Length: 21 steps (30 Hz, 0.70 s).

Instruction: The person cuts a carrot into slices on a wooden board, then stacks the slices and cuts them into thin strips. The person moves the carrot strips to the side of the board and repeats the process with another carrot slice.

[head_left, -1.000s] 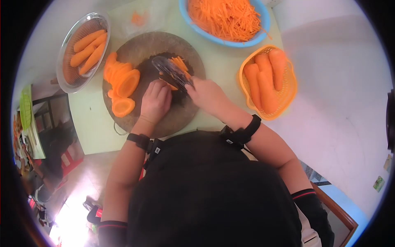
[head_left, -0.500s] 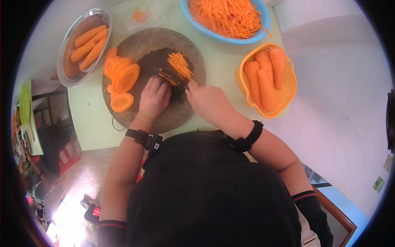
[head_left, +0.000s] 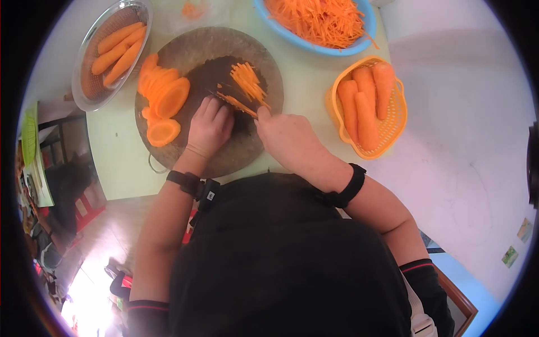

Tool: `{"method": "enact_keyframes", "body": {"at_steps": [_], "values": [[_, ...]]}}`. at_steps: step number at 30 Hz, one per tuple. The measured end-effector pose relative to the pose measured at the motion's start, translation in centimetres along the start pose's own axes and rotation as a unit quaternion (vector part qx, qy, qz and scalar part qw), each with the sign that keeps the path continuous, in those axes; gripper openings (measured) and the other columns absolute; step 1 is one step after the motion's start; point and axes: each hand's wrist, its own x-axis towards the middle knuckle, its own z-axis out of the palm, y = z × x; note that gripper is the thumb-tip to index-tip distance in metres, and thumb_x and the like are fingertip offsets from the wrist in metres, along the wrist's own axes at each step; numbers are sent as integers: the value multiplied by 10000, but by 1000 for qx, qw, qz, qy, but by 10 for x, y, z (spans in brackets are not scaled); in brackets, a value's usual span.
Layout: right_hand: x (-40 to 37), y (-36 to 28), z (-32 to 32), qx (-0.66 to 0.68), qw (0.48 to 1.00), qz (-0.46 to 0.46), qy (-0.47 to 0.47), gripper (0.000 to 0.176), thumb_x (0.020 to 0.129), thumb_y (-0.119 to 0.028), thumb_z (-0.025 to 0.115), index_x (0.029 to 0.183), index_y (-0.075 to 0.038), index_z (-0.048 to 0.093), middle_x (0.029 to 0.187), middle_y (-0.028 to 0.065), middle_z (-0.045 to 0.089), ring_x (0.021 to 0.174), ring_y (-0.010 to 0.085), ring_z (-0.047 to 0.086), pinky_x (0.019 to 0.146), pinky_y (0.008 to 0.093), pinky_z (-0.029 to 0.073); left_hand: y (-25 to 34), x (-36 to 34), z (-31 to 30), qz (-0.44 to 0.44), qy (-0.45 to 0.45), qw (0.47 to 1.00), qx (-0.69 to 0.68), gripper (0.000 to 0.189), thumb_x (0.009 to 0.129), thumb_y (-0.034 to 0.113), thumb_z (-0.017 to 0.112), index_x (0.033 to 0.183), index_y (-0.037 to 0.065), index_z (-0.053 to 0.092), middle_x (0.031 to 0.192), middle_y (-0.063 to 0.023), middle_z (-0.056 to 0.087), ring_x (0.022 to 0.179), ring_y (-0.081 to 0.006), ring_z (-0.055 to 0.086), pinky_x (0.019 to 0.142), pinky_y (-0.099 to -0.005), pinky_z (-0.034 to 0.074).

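Right hand [head_left: 287, 139] gripping knife [head_left: 243, 102], blade showing only partly. Left hand [head_left: 210, 128] curling fingers at carrot piece [head_left: 238, 105] near board centre. Round board [head_left: 230, 160] sitting on counter [head_left: 109, 168]. Carrot slices [head_left: 170, 98] overlapping at 9 o'clock, carrot strips [head_left: 247, 80] lying at 2. Off board: oval colander [head_left: 78, 90] holding carrots at 10, blue basin [head_left: 306, 47] holding shreds at 2, yellow basket [head_left: 396, 126] at 3.

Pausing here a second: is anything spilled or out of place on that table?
Only small things. A carrot shred pokes out over the rim of the blue basin, so it could drop. A few orange scraps lie outside the chopping board, at its far side. Nothing looks damaged.
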Motion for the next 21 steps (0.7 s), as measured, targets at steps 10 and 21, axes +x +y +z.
{"method": "enact_keyframes", "body": {"at_steps": [10, 21], "values": [[24, 6, 15, 48, 998, 35, 10, 198, 926, -171, 550, 974, 21, 564, 681, 193, 653, 660, 368, 669, 607, 463, 532, 1, 2, 1, -11, 7, 1000, -22, 196, 713, -27, 701, 885, 10, 612, 914, -123, 576, 899, -319, 601, 745, -384, 527], [5, 12, 14, 71, 995, 30, 62, 234, 968, -246, 529, 925, -17, 556, 639, 189, 634, 612, 380, 649, 573, 484, 522, 1, 3, 2, 7, 45, 999, -19, 191, 708, -19, 682, 887, 7, 622, 942, -114, 604, 918, -299, 622, 759, -373, 539]]}}
